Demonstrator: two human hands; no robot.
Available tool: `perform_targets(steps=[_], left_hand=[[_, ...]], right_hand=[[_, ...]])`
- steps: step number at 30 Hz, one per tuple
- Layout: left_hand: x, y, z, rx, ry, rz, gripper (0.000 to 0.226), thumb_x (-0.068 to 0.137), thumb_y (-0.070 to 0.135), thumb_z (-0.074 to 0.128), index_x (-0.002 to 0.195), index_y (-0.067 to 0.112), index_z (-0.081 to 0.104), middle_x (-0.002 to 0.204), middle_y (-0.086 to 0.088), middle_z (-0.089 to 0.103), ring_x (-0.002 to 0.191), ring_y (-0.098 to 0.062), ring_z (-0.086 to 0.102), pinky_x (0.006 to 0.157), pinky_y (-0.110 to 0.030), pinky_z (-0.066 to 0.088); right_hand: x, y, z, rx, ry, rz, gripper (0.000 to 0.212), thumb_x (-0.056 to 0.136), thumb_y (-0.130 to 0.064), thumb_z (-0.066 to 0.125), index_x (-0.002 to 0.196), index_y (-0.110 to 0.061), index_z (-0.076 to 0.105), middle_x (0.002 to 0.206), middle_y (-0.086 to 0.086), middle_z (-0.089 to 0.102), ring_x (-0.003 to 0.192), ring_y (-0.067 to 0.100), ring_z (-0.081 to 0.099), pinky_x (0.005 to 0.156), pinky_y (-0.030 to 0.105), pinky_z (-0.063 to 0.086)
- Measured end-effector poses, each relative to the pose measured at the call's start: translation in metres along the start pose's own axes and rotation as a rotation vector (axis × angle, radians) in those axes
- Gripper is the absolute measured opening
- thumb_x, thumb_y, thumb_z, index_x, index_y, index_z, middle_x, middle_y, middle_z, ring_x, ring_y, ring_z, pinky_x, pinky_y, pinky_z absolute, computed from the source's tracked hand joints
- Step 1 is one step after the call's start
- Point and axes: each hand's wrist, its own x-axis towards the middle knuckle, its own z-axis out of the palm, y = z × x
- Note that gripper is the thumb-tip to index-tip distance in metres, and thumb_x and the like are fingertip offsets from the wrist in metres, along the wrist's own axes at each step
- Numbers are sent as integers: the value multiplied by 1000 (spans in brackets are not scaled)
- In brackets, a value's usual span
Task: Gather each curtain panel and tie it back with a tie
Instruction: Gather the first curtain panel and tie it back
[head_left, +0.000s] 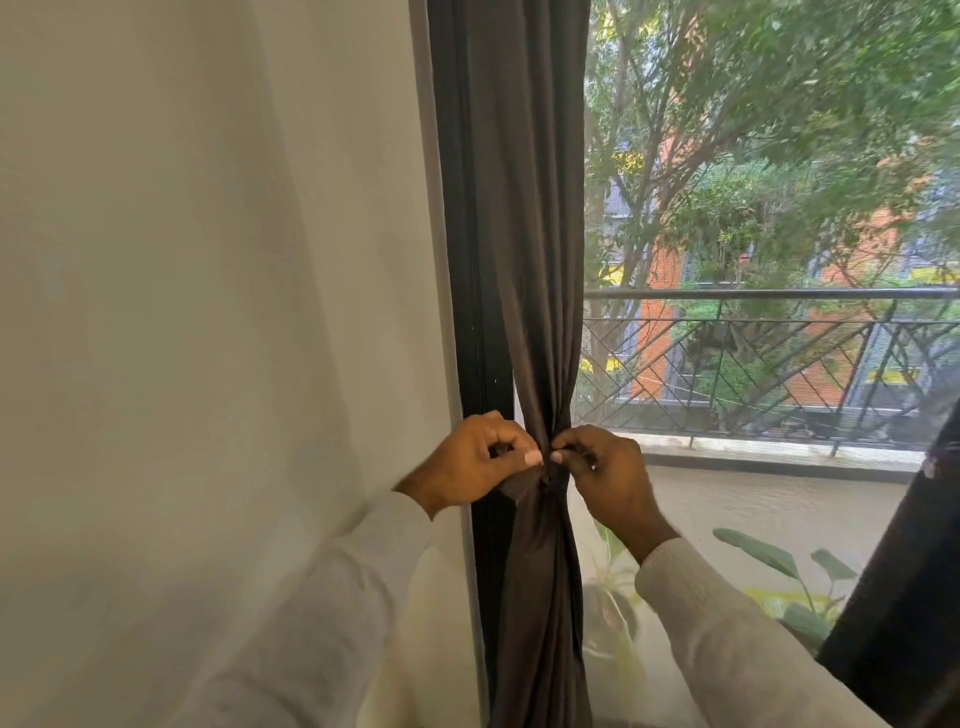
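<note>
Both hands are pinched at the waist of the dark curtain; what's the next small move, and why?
Probably pull the two ends apart to snug the knot. The left hand and right hand each pinch something at the cinched middle of the dark brown fabric curtain panel, where a small dark tie looks wrapped, but not clearly finished.

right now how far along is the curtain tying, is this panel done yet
Done: the dark brown curtain panel is gathered into a narrow bunch beside the window frame. In hand: the left hand and right hand pinch at the tie around its waist, apparently finishing the knot. Left: letting go, then the other dark panel at the right edge, whose tie state isn't visible.
</note>
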Motion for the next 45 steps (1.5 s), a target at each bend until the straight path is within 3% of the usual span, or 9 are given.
perform_targets(steps=[5, 10, 19, 24, 27, 33, 37, 40, 45], left_hand=[[-2, 0, -3, 133, -19, 99, 20, 100, 11, 70, 113, 18, 84, 107, 11, 78, 103, -15, 65, 97, -44, 56], [0, 14, 1, 197, 76, 92, 33, 93, 8, 81, 122, 24, 79, 101, 11, 73, 101, -12, 69, 101, -34, 58], [8, 8, -8, 399, -24, 146, 13, 98, 27, 77, 109, 23, 83, 100, 16, 71, 98, -7, 56, 87, -30, 50], [6, 8, -6, 304, 73, 83, 13, 102, 36, 72, 101, 23, 73, 94, 9, 66, 91, -9, 61, 82, -29, 52], [7, 12, -3, 411, 167, 205, 16, 102, 35, 70, 98, 21, 72, 92, 6, 67, 91, -15, 58, 80, -44, 54], [3, 30, 12, 941, 153, 703, 11, 98, 21, 66, 104, 18, 74, 159, -1, 58, 135, -35, 55, 103, -52, 41], [21, 34, 4, 905, 131, 613, 17, 100, 25, 63, 114, 21, 72, 151, 7, 65, 134, -31, 54, 103, -52, 35], [32, 35, 3, 849, 183, 462, 22, 105, 34, 58, 119, 27, 73, 118, 8, 73, 114, -25, 55, 100, -50, 36], [44, 25, 1, 600, 299, 158, 19, 97, 54, 60, 104, 39, 71, 103, 9, 55, 108, -26, 55, 96, -28, 19]], right_hand=[[-1, 7, -11, 16, -63, -73, 42, 82, 19, 64, 102, -13, 80, 92, -12, 77, 86, -2, 71, 80, 16, 53], [-2, 6, -9, 74, -68, -41, 41, 85, 24, 62, 103, -7, 81, 88, -13, 76, 84, -9, 72, 79, 7, 51], [5, 5, -11, 63, -117, -40, 24, 83, 6, 83, 91, -17, 83, 78, -20, 75, 70, 0, 70, 71, 9, 50], [3, 4, -12, -2, -78, -44, 24, 81, 0, 86, 85, -22, 79, 73, -24, 71, 65, -2, 66, 64, 11, 47], [-3, 4, -12, -49, -42, -99, 20, 85, -1, 83, 91, -20, 79, 79, -25, 72, 76, -13, 67, 71, 6, 47], [-8, 4, -12, -64, 0, -157, 18, 91, -6, 80, 98, -23, 78, 86, -10, 78, 75, 6, 71, 72, 31, 57], [-9, 4, -10, 9, 52, -129, 23, 88, -4, 83, 100, -24, 81, 95, -11, 80, 85, 8, 76, 78, 33, 60], [-8, 3, -11, 28, 78, -125, 20, 85, -4, 86, 94, -21, 81, 92, -11, 78, 84, 6, 72, 76, 34, 58], [-7, -6, -18, 76, 162, -138, 10, 87, -8, 84, 90, -14, 76, 101, -4, 64, 93, 13, 66, 76, 26, 53]])
